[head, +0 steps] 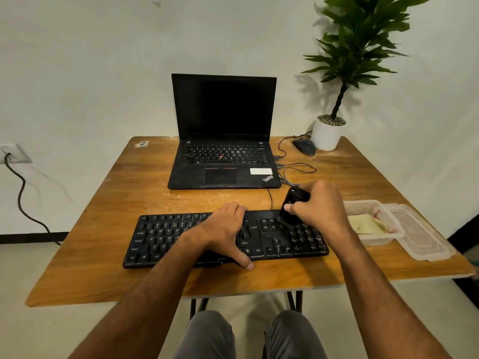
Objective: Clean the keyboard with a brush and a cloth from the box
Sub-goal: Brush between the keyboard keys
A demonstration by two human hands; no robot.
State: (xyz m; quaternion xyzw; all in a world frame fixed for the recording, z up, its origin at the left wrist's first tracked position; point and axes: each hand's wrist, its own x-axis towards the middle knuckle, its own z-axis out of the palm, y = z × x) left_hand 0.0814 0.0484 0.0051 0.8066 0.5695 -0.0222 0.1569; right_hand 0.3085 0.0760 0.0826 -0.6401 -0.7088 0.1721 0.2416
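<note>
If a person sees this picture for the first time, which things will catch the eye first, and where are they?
The two hands at the black keyboard near the table's front edge: the left hand rests across its middle, while the right hand holds a black brush on its right end. Behind it stands an open laptop with a dark screen, and a leafy potted plant fills the far right corner.

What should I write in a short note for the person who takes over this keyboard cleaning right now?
Left hand: lies flat on the keyboard, steadying it.
Right hand: grips the black brush, bristles down on the keys at the right end.
Box: open at the right of the keyboard, its lid beside it, the cloth inside.
Done: box opened, brush taken out.
Left: finish brushing, then wipe with the cloth.
</note>
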